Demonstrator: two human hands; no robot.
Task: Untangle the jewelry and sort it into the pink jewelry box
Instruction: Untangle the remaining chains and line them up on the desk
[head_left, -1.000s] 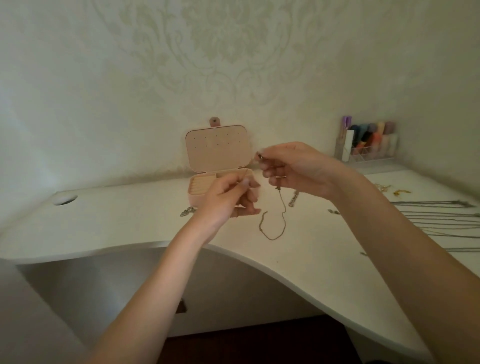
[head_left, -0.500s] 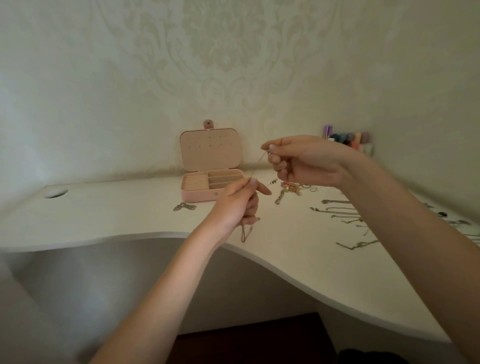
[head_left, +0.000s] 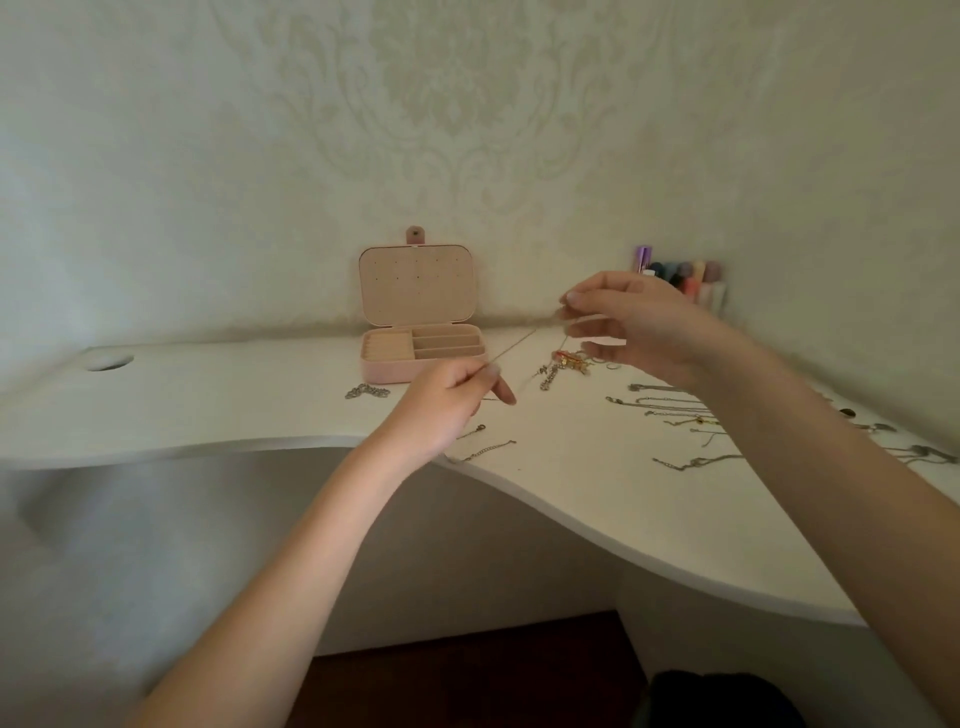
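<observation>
Left hand (head_left: 441, 405): low, over the desk edge, thumb and forefinger pinched on the near end of a thin chain (head_left: 511, 349); other fingers curled under.
Right hand (head_left: 623, 325): raised, fingertips pinched on the chain's far end; remaining fingers spread loosely below.
Chain: drawn in a near-straight slant between the two pinches, above the desk (head_left: 208, 395). Judged purpose: pulled taut to show any knot and free it from other pieces.
Loose tail: a short length with clasp (head_left: 480, 452) lies on the desk just beyond the left wrist; cannot tell if it belongs to the held chain.
Box (head_left: 421, 353): pink, lid upright, compartments exposed, apparently empty; behind the left hand, ready for sorting.
Other jewelry: gold piece (head_left: 569, 361) under the right hand; several chains (head_left: 670, 410) laid out to the right.
Stage: judged early, sorting not started.
</observation>
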